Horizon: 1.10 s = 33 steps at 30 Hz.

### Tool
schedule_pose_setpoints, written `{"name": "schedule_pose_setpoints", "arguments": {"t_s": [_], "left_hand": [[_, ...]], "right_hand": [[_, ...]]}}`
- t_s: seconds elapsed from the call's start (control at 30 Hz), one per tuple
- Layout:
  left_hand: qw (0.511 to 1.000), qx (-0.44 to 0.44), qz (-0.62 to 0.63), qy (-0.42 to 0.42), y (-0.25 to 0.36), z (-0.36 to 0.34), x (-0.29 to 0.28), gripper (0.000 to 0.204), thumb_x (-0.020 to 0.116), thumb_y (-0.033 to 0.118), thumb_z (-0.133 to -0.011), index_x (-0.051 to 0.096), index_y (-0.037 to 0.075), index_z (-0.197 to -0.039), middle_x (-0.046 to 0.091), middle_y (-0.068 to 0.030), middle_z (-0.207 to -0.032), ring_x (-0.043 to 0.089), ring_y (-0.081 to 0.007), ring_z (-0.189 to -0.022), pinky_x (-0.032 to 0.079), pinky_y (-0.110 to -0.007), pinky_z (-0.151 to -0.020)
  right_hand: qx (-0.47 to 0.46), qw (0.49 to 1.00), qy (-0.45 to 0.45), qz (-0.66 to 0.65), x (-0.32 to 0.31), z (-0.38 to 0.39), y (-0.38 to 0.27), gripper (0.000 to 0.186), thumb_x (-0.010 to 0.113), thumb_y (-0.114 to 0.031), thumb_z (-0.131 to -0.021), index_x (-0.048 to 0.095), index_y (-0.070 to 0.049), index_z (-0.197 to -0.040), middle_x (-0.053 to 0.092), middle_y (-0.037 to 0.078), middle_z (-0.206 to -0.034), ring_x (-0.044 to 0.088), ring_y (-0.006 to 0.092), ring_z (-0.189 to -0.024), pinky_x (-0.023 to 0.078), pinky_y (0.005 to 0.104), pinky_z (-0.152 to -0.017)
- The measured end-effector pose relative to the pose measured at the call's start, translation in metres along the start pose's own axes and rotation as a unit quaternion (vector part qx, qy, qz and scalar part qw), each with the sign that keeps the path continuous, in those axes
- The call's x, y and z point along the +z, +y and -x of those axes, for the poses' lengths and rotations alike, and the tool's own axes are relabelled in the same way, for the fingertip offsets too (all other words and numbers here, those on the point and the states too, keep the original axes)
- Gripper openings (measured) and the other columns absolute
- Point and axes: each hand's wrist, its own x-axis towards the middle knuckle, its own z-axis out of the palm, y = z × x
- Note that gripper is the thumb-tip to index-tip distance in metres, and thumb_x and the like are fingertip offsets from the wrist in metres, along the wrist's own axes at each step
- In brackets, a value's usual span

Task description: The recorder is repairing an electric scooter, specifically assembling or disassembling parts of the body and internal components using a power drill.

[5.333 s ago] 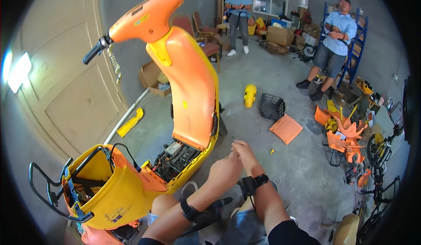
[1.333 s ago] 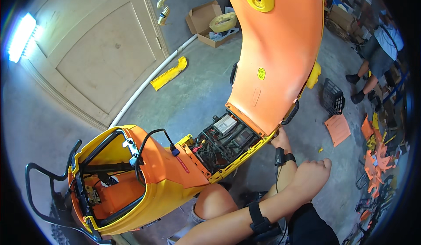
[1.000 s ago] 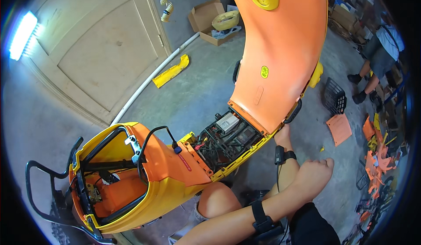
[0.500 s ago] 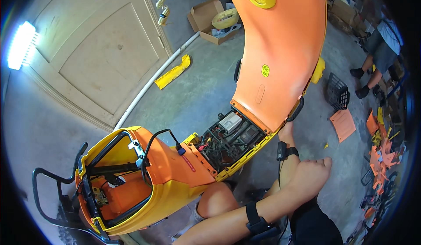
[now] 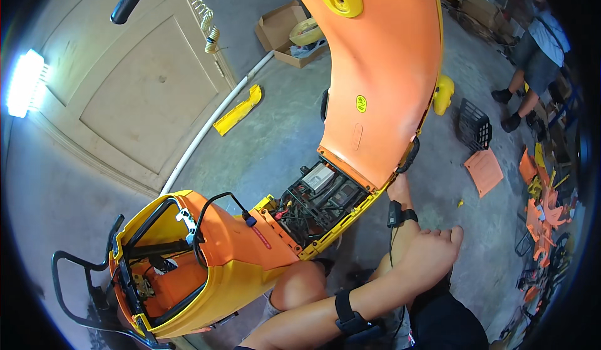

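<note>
An orange and yellow scooter [image 5: 382,56] stretches across the view, its seat opening at the lower left. In its middle an uncovered bay [image 5: 325,193] shows dark wiring and a silver box. My left hand [image 5: 438,250], on the arm from the lower left, is closed right of the scooter; what it holds, if anything, is hidden. Behind it my right hand [image 5: 399,188] reaches the scooter's lower right edge, beneath a black grip-like part [image 5: 409,154]. Its fingers are out of sight under the panel. A black band with a small device [image 5: 396,214] sits on that forearm.
A yellow trim piece [image 5: 238,111] lies on the floor near a white pipe. An open cardboard box [image 5: 278,27] stands beyond. At right are a black plastic basket [image 5: 474,126], an orange panel [image 5: 484,172], a pile of orange parts [image 5: 543,218] and another person [image 5: 539,56] standing.
The whole view has shifted, so the scooter and floor items sit a little further left. My hands keep nearly the same places against the scooter.
</note>
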Motion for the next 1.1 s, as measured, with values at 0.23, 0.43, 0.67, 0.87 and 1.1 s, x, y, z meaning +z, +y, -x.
{"name": "schedule_pose_setpoints", "arguments": {"t_s": [0.23,0.43,0.67,0.87,1.1], "left_hand": [[1.000,0.011,-0.008,0.010,0.003,-0.005,0.007,0.055,0.073,0.014,-0.062,0.051,-0.003,-0.109,0.063,-0.0090,-0.081,0.066,-0.0232,-0.076,0.053,-0.033,-0.067],[0.999,0.019,-0.029,-0.005,0.005,-0.006,0.012,0.045,0.064,0.013,-0.071,0.053,-0.004,-0.111,0.064,-0.0093,-0.081,0.066,-0.0234,-0.073,0.053,-0.033,-0.066],[0.997,0.044,-0.037,-0.048,0.010,-0.006,0.024,0.045,0.067,0.014,-0.069,0.052,-0.004,-0.107,0.063,-0.0102,-0.082,0.067,-0.0234,-0.075,0.053,-0.034,-0.064],[0.998,0.009,-0.056,-0.005,0.013,-0.020,0.040,0.020,0.062,0.010,-0.072,0.049,0.004,-0.086,0.062,-0.0074,-0.072,0.066,-0.0220,-0.066,0.052,-0.035,-0.059],[0.998,0.054,-0.024,0.029,0.032,-0.029,0.056,0.020,0.061,0.008,-0.072,0.051,0.003,-0.088,0.062,-0.0070,-0.072,0.066,-0.0213,-0.066,0.051,-0.033,-0.059]], "right_hand": [[-0.025,0.999,0.003,0.024,-0.003,0.004,-0.006,0.045,0.052,-0.028,-0.095,0.048,-0.004,-0.133,0.056,0.009,-0.127,0.053,0.0212,-0.117,0.041,0.0345,-0.100],[-0.041,0.994,-0.005,0.104,-0.010,0.009,-0.005,0.044,0.051,-0.026,-0.095,0.048,-0.003,-0.133,0.056,0.009,-0.126,0.053,0.0206,-0.116,0.042,0.0336,-0.098],[-0.022,0.981,0.108,0.163,-0.003,0.000,0.010,0.044,0.049,-0.022,-0.096,0.047,-0.003,-0.135,0.056,0.009,-0.125,0.053,0.0197,-0.113,0.042,0.0325,-0.097],[-0.046,0.999,0.021,0.006,-0.005,0.013,0.010,0.042,0.046,-0.029,-0.102,0.044,-0.008,-0.138,0.054,0.007,-0.128,0.055,0.0206,-0.112,0.045,0.0323,-0.094],[0.151,0.984,0.042,0.084,-0.020,0.029,0.001,0.040,0.040,-0.028,-0.104,0.038,-0.034,-0.144,0.049,-0.003,-0.135,0.051,0.0178,-0.114,0.042,0.0432,-0.095]]}}
